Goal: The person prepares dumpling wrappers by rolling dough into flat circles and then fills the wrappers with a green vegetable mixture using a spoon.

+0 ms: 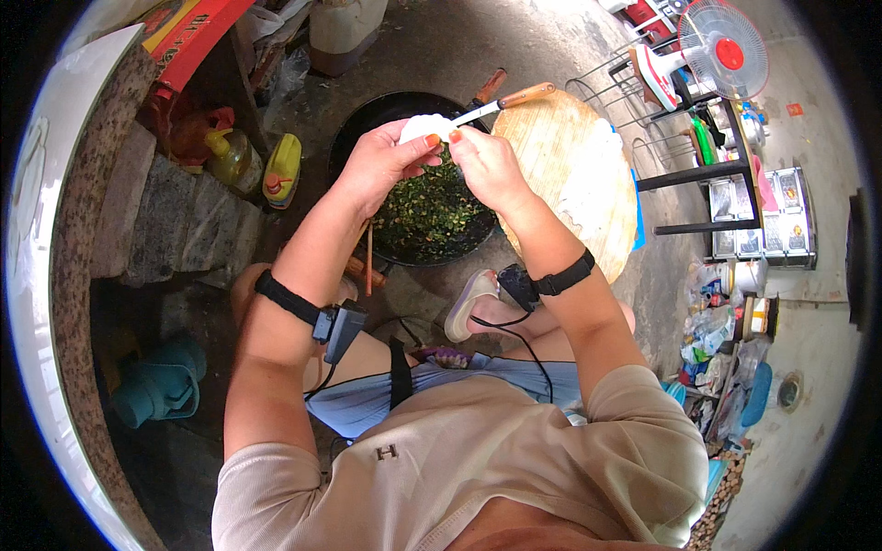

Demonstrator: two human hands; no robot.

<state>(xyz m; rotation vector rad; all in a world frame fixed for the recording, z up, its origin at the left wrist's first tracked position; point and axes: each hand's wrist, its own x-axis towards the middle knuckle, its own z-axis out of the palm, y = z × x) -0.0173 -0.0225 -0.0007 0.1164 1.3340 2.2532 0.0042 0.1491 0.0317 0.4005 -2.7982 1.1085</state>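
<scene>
Above a large black wok [348, 124], my left hand [386, 162] holds a round white piece of dough [424, 127]. My right hand [486, 162] pinches the dough's right edge with thumb and fingers. Chopped greens with small yellow bits [427, 213] lie in the wok. A utensil with a wooden handle [527, 95] and a flat metal blade reaches behind my right hand to the dough; whether my fingers grip it, I cannot tell. Right of the wok is a round wooden board [537, 144] with white flour or dough on it, overexposed. Chopsticks [369, 258] stick out at the wok's near edge.
Left of the wok stand a yellow bottle [282, 169] and a clear pump bottle [236, 162], beside a stone-edged counter [83, 200]. A black metal rack [689, 173] and a fan [727, 54] are at the right. A teal jug [155, 386] is at lower left.
</scene>
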